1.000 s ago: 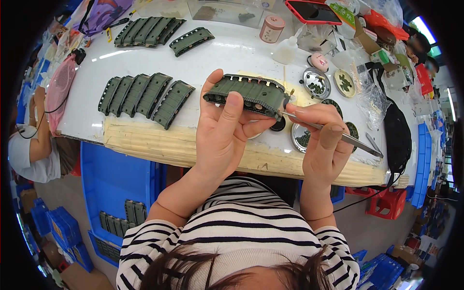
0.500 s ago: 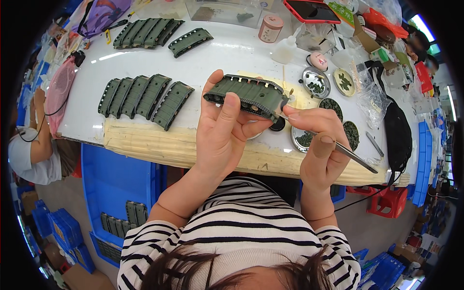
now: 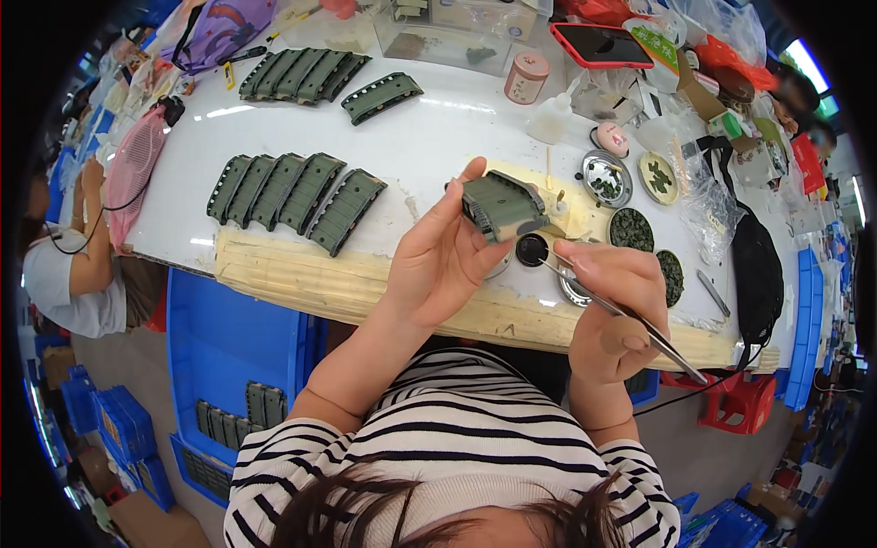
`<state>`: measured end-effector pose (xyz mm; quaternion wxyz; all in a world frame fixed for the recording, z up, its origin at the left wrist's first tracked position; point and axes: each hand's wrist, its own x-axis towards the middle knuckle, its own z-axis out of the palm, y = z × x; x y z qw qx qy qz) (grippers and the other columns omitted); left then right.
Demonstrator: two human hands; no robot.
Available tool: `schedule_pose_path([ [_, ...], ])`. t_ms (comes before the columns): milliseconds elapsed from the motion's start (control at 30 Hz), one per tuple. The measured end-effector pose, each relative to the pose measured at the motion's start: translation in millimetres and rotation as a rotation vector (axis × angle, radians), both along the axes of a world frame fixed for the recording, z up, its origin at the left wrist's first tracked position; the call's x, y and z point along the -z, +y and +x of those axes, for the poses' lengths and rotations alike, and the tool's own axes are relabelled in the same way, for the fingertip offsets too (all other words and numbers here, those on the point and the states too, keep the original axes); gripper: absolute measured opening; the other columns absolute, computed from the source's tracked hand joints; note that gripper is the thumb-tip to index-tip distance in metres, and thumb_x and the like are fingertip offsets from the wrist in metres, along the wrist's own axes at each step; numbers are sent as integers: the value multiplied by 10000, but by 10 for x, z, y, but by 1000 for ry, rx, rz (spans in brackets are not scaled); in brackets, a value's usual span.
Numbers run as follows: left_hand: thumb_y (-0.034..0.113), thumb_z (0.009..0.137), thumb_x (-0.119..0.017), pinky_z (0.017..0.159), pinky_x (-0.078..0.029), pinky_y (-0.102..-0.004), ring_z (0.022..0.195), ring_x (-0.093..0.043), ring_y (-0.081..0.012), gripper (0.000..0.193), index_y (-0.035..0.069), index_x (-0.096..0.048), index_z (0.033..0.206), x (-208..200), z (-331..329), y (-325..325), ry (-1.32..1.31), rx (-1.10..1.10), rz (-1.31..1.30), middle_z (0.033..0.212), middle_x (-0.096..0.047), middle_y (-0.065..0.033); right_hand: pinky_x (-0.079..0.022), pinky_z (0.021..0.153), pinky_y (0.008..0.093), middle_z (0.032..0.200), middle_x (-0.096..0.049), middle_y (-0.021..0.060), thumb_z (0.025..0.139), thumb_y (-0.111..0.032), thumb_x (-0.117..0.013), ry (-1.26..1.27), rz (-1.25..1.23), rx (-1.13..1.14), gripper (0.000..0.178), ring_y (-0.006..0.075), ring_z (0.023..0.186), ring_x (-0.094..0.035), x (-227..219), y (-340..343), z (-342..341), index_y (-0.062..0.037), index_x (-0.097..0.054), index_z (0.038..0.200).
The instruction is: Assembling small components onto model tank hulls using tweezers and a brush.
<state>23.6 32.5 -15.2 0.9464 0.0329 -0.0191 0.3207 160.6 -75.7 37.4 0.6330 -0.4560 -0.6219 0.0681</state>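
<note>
A green camouflage model part with ridged sides (image 3: 501, 203) is held up above the table in my left hand (image 3: 429, 265), thumb and fingers wrapped round its near end. It is tilted, its far end partly hidden. My right hand (image 3: 621, 297) pinches metal tweezers (image 3: 674, 353), which point left and down. Their tips are at a small round pot of black stuff (image 3: 532, 250); whether they touch it I cannot tell. Beside my right hand are round tins of small dark green pieces (image 3: 630, 230), one partly covered by the fingers.
Similar green parts stand in rows at left (image 3: 274, 194) and farther back (image 3: 301, 75). A pink tin (image 3: 527, 78), red-cased phone (image 3: 601, 46), loose tweezers (image 3: 713, 292) and black bag (image 3: 755, 283) lie around. Blue crate (image 3: 233, 320) sits below the table's left side; another person is at far left.
The tweezers have moved from the edge of the green part down to the black pot. My left hand has turned the part and shifted it slightly right. The whole view has shifted a little.
</note>
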Motion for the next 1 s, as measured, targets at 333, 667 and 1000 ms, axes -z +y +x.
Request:
schedule_pose_path([
  [333, 291, 1006, -376, 839, -595, -311, 1041, -621, -326, 431, 43, -376, 1359, -45, -1, 29, -128, 188, -119, 1360, -365, -298, -536, 760, 347, 981, -626, 149, 932, -375, -551, -122, 49, -6, 412, 302, 928, -664, 28, -70, 5, 9, -646, 1046],
  [667, 376, 974, -484, 837, -589, -302, 905, -674, -177, 457, -29, -455, 1183, -201, 13, -21, -34, 132, -254, 1177, -537, -263, -518, 736, 306, 992, -661, 170, 941, -394, -526, -111, 72, 61, 443, 258, 883, -658, 54, -61, -12, 19, -660, 1028],
  [1000, 368, 963, -512, 827, -591, -291, 892, -674, -165, 451, -36, -476, 1160, -204, 19, -30, -2, 128, -264, 1170, -545, -254, -512, 714, 291, 976, -668, 167, 963, -380, -492, -117, 72, 85, 438, 234, 836, -652, 65, -62, -37, 18, -667, 1021],
])
